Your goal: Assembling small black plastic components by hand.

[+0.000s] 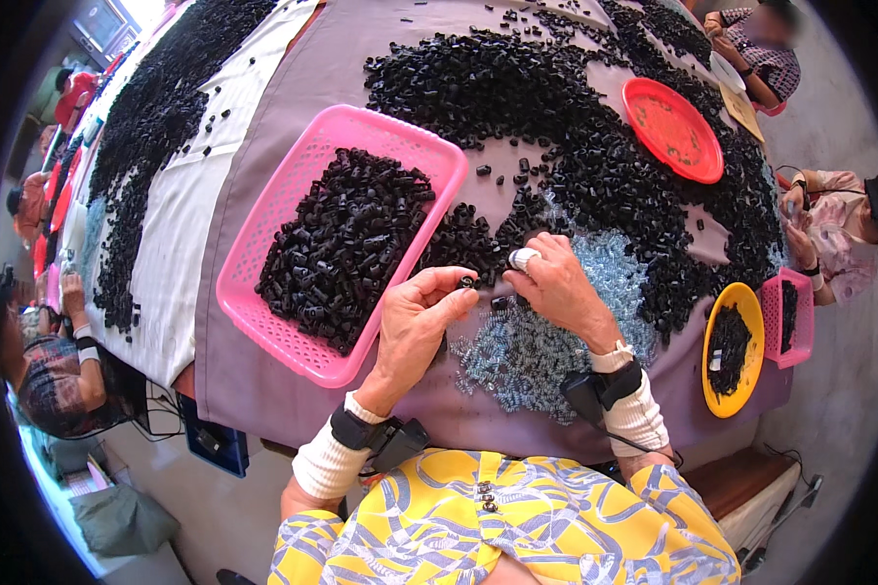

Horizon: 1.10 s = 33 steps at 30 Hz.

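Note:
Between thumb and forefinger, my left hand pinches a small black plastic part, held above the table in front of me. Beside it, my right hand is closed with its fingers curled down; a white band wraps one finger, and what the fingertips hold, if anything, is hidden. Under and around the right hand lies a spread of small clear bluish pieces. Left of my hands stands a pink perforated basket with many black parts in it. A large heap of similar black parts covers the table beyond.
A red plate rests among the black parts at the far right. Nearer are a yellow plate with black pieces and a small pink basket. Co-workers sit along the right and left sides. White cloth covers the table at left.

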Motion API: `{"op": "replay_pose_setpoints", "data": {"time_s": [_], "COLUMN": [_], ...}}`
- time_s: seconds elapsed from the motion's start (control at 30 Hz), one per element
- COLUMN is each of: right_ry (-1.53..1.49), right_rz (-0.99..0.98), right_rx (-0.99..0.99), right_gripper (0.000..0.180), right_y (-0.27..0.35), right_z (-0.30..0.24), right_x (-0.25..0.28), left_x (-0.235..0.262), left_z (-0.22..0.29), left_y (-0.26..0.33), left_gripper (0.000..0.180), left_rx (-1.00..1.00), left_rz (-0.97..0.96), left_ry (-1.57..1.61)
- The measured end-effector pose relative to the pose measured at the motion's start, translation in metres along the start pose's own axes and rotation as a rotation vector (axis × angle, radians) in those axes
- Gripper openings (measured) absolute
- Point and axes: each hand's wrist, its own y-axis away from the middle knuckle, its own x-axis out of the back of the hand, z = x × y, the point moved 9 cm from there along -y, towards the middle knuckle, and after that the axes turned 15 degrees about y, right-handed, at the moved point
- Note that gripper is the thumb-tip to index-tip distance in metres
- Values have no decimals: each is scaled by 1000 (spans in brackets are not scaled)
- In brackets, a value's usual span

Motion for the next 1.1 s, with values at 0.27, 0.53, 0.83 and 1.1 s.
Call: {"op": "replay_pose_setpoints", "data": {"time_s": [0.27,0.53,0.83,1.1], "right_ry": [-404,-234,-287,-342], "right_rz": [94,262,216,267], "right_rx": [-64,69,28,-21], "right_gripper": [8,9,9,10], "right_y": [-19,-31,-39,-45], "right_z": [-24,-48,-46,-39], "right_x": [39,55,53,72], "left_x": [-6,-2,0,-5], "left_z": [-7,-1,9,30], "left_y": [-9,-12,-14,-11], "left_gripper": [20,17,19,22], "left_rx": [65,16,-26,-104], "left_rz": [-1,-1,6,-2], "left_ry": [287,417,430,304]}}
